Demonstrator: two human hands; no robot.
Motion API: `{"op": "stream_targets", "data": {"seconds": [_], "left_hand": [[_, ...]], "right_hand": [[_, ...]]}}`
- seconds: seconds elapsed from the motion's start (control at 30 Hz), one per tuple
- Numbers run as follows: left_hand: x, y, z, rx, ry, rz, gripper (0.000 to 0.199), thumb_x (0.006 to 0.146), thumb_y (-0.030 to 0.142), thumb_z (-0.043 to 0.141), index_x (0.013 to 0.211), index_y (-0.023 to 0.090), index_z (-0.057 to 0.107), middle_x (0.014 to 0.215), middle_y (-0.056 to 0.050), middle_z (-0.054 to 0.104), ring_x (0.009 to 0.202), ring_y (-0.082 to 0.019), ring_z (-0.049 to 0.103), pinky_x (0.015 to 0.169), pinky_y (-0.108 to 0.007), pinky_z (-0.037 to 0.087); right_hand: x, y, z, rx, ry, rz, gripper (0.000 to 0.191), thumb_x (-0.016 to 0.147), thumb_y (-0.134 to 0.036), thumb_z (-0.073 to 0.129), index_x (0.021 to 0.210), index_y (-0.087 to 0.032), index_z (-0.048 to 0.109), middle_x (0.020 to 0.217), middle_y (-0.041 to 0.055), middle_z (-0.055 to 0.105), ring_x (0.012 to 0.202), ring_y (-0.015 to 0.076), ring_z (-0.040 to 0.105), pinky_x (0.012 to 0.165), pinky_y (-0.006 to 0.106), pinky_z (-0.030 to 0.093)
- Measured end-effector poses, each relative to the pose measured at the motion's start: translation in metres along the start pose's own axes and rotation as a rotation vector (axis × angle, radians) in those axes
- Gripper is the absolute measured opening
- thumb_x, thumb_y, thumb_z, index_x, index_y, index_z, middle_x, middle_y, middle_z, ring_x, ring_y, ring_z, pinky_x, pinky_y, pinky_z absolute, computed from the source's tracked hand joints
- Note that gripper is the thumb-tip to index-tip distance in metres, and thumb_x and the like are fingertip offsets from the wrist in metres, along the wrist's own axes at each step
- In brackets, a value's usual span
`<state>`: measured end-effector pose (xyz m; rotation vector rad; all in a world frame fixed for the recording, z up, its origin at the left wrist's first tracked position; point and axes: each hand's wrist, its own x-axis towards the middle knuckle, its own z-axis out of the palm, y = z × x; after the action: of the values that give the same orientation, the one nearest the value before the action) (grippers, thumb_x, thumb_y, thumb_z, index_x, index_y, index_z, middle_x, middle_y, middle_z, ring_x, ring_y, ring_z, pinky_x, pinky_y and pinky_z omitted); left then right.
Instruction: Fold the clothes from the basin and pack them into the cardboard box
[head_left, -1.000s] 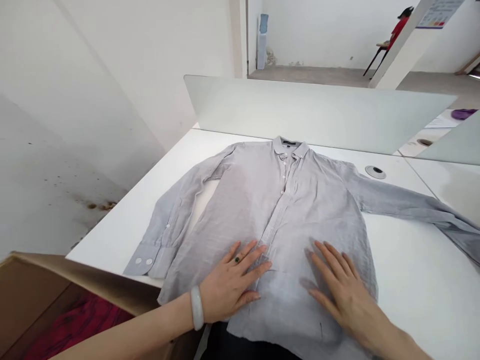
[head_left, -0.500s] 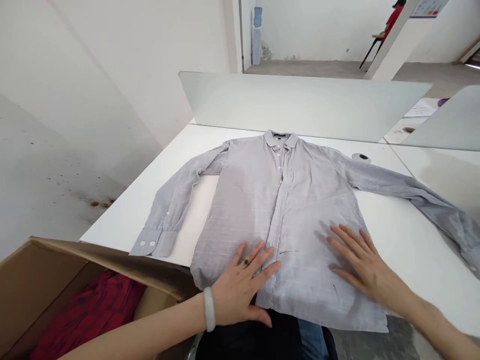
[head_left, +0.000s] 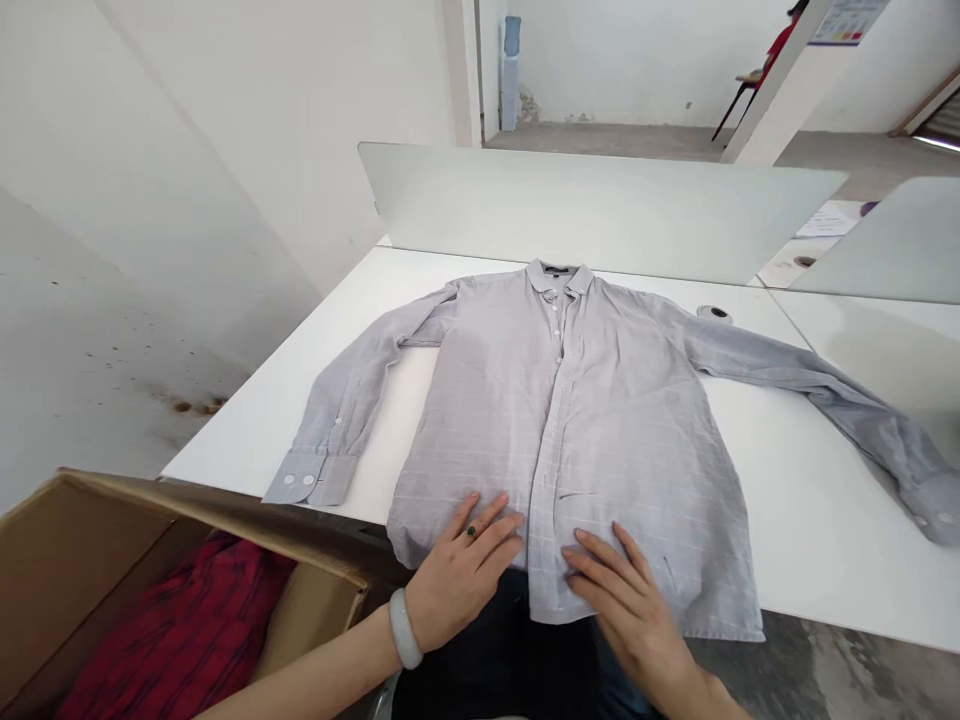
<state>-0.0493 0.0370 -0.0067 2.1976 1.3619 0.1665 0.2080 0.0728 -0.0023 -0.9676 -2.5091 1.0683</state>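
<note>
"Where's the shirt (head_left: 487, 400)?"

"Face up on the white tabletop (head_left: 810, 480). Put a clock over it: collar (head_left: 581, 281) at twelve, hem (head_left: 570, 608) at six, hanging past the near edge."

"And its sleeves?"

"Spread wide. One runs to a buttoned cuff (head_left: 337, 478) near eight, the other out towards four."

"What are the hands up to?"

"The left hand (head_left: 450, 585) lies at seven, fingers long and a little apart, on the cloth. The right hand (head_left: 637, 620) is between five and six, also open, fingertips by the placket (head_left: 551, 450). I see no cloth gripped in either, but I can't make out the thumbs."

"So which step is it?"

"Flattening and straightening the lower front, I'd judge. The placket is fairly straight there, with small creases right of it."

"What would a move from here call for?"

"Flat, light fingers, and an even touch on both sides, since the overhanging hem could drag the body crooked."

"Anything nearby?"

"A box (head_left: 45, 560) at eight with red cloth (head_left: 187, 610) inside, and a panel (head_left: 600, 210) beyond the collar at twelve."
</note>
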Motion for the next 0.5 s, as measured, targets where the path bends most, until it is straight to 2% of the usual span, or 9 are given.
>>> {"op": "stream_targets", "data": {"seconds": [0.07, 0.13, 0.2, 0.23, 0.3, 0.33, 0.4, 0.47, 0.5], "left_hand": [[0.002, 0.001, -0.004, -0.072, 0.017, -0.030, 0.023, 0.090, 0.012, 0.043, 0.103, 0.019, 0.060, 0.125, -0.003, 0.059, 0.136, -0.021, 0.035, 0.116, -0.046, 0.025], [0.003, 0.002, -0.008, -0.126, 0.019, -0.057, 0.021, 0.092, 0.014, 0.043, 0.102, 0.019, 0.060, 0.121, -0.003, 0.061, 0.133, -0.019, 0.039, 0.117, -0.045, 0.024], [0.004, 0.004, -0.010, -0.150, -0.003, -0.063, 0.017, 0.091, 0.022, 0.050, 0.104, 0.020, 0.059, 0.121, -0.004, 0.060, 0.132, -0.022, 0.040, 0.116, -0.049, 0.022], [0.005, 0.005, -0.010, -0.146, -0.028, -0.050, 0.021, 0.088, 0.028, 0.056, 0.107, 0.021, 0.058, 0.123, -0.005, 0.058, 0.132, -0.024, 0.039, 0.115, -0.052, 0.021], [0.006, 0.008, -0.008, -0.113, -0.095, -0.001, 0.038, 0.080, 0.036, 0.067, 0.114, 0.023, 0.056, 0.127, -0.006, 0.054, 0.131, -0.029, 0.037, 0.113, -0.058, 0.019], [0.007, 0.009, -0.008, -0.089, -0.126, 0.026, 0.043, 0.078, 0.035, 0.071, 0.116, 0.024, 0.054, 0.128, -0.006, 0.053, 0.131, -0.030, 0.037, 0.112, -0.060, 0.018], [0.009, 0.011, -0.007, -0.054, -0.168, 0.066, 0.046, 0.077, 0.029, 0.071, 0.119, 0.027, 0.053, 0.129, -0.005, 0.051, 0.129, -0.028, 0.039, 0.113, -0.060, 0.016], [0.011, 0.010, -0.006, -0.053, -0.171, 0.073, 0.045, 0.079, 0.028, 0.070, 0.120, 0.027, 0.052, 0.128, -0.005, 0.050, 0.128, -0.026, 0.039, 0.114, -0.058, 0.015], [0.011, 0.010, -0.006, -0.059, -0.164, 0.073, 0.046, 0.079, 0.030, 0.069, 0.121, 0.026, 0.051, 0.128, -0.005, 0.050, 0.128, -0.026, 0.039, 0.114, -0.057, 0.014]], "right_hand": [[-0.002, 0.004, -0.012, 0.159, 0.058, 0.200, 0.036, 0.090, -0.016, 0.043, 0.122, -0.028, 0.057, 0.119, 0.0028, 0.064, 0.118, 0.0211, 0.056, 0.104, 0.049, 0.043], [-0.002, 0.005, -0.021, 0.249, 0.148, 0.482, 0.031, 0.093, -0.024, 0.040, 0.117, -0.029, 0.060, 0.110, 0.0026, 0.068, 0.105, 0.0210, 0.064, 0.088, 0.040, 0.055], [0.001, 0.002, -0.026, 0.317, 0.205, 0.690, 0.028, 0.094, -0.030, 0.040, 0.104, -0.028, 0.065, 0.093, 0.0016, 0.071, 0.084, 0.0202, 0.069, 0.067, 0.031, 0.059], [0.003, 0.001, -0.027, 0.355, 0.207, 0.724, 0.027, 0.094, -0.032, 0.040, 0.098, -0.027, 0.066, 0.084, 0.0005, 0.071, 0.074, 0.0189, 0.068, 0.059, 0.028, 0.058], [0.005, -0.001, -0.028, 0.397, 0.158, 0.662, 0.026, 0.093, -0.030, 0.041, 0.098, -0.029, 0.066, 0.078, -0.0008, 0.070, 0.066, 0.0172, 0.066, 0.056, 0.026, 0.057], [0.005, -0.002, -0.029, 0.388, 0.119, 0.573, 0.026, 0.093, -0.027, 0.041, 0.104, -0.030, 0.064, 0.083, -0.0005, 0.070, 0.072, 0.0176, 0.067, 0.061, 0.028, 0.058], [0.003, 0.000, -0.031, 0.313, 0.045, 0.328, 0.034, 0.092, -0.021, 0.040, 0.118, -0.032, 0.058, 0.101, 0.0009, 0.069, 0.095, 0.0200, 0.066, 0.084, 0.037, 0.057], [-0.003, 0.005, -0.035, 0.202, -0.047, 0.068, 0.040, 0.091, -0.017, 0.042, 0.125, -0.032, 0.054, 0.115, 0.0020, 0.066, 0.118, 0.0226, 0.056, 0.104, 0.050, 0.042], [-0.006, 0.007, -0.037, 0.140, -0.101, -0.033, 0.040, 0.090, -0.016, 0.044, 0.126, -0.031, 0.054, 0.119, 0.0019, 0.064, 0.125, 0.0234, 0.049, 0.109, 0.054, 0.034]]}}
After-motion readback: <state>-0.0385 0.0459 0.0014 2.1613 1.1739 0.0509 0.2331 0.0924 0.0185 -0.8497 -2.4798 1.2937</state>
